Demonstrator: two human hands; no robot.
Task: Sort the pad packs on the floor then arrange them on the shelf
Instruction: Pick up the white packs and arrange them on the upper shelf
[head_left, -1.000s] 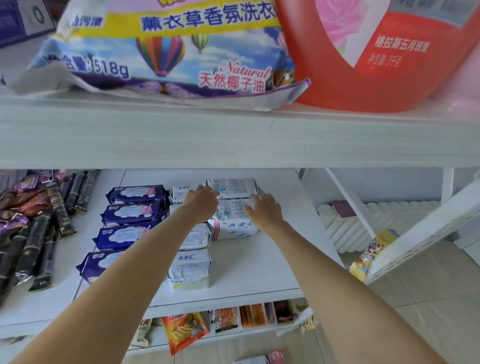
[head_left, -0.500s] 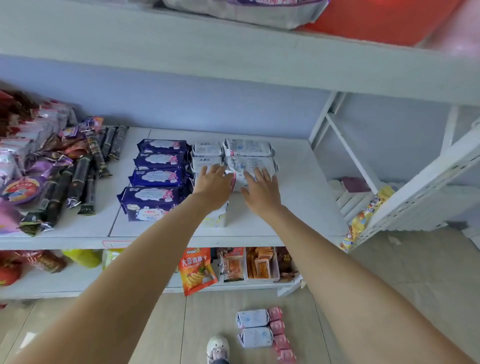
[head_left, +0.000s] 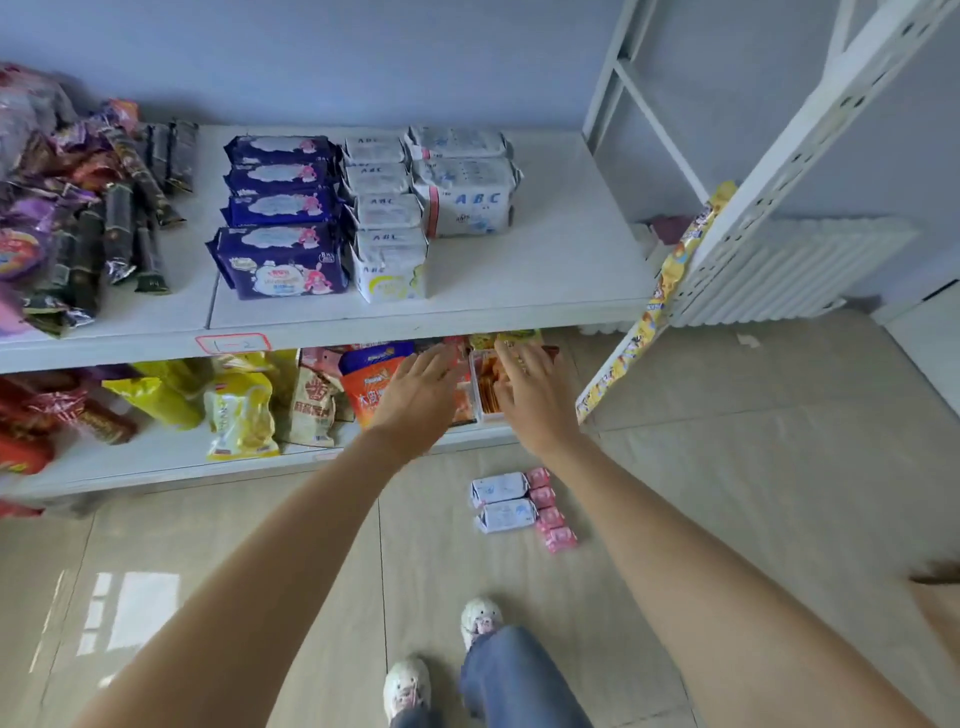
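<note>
Two white pad packs (head_left: 503, 501) — on floor (head_left: 727, 493).

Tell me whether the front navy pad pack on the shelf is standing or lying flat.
Standing. The front navy pad pack rests on its bottom edge on the shelf, printed face forward.

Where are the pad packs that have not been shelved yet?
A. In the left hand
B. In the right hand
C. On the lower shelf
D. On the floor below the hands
D: two white pad packs and a row of small pink pad packs lie on the floor, while the left hand and right hand are empty.
</note>
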